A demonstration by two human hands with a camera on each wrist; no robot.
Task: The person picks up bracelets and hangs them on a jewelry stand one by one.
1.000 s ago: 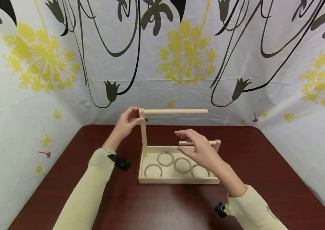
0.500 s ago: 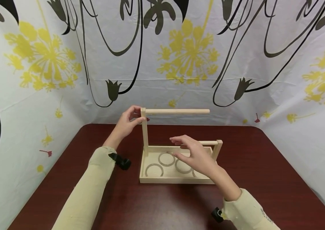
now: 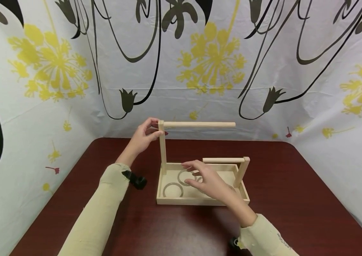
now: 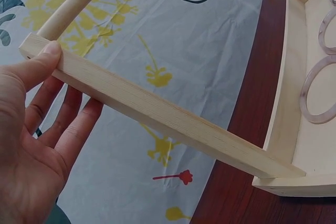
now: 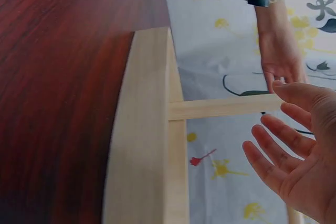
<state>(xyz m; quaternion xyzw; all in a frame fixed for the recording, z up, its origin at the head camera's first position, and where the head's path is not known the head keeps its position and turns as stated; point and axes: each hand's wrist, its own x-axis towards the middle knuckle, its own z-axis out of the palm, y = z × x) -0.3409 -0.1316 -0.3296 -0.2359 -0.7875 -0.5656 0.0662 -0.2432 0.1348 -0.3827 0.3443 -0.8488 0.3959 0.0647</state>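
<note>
Head view: right hand point(image 3: 209, 181) just drifted left and lower, now over the rings point(image 3: 172, 184) in the tray point(image 3: 189, 201), lower middle, so it's at the rings but none's lifted. Left wrist: left hand point(image 4: 31, 150) pinches the post point(image 4: 163, 114), upper left. Right wrist: fingers point(image 5: 283, 135) apart, empty, lower right.

The place looks like a small booth, closed in by hanging sheeting point(image 3: 181, 106); the kind of room around it cannot be told. The sheeting, white and creased, printed with yellow flowers point(image 3: 212, 58) and dark tulips point(image 3: 127, 101), stretches from nine o'clock through twelve to three, round a red-brown worktop point(image 3: 283, 188).
</note>
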